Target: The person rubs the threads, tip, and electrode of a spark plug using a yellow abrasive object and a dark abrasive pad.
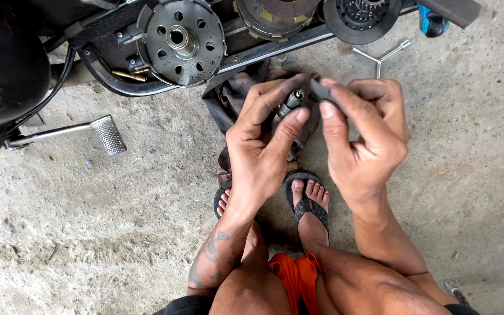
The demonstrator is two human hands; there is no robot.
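Behind hands (316,140): clutch parts (181,39), Y-wrench (380,57)

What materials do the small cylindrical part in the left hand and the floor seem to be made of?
The cylindrical part, held by the left hand, looks like metal: grey, with a bright shiny tip. The small dark piece in the right hand is matte dark grey; its material is unclear. The floor looks like rough, stained concrete.
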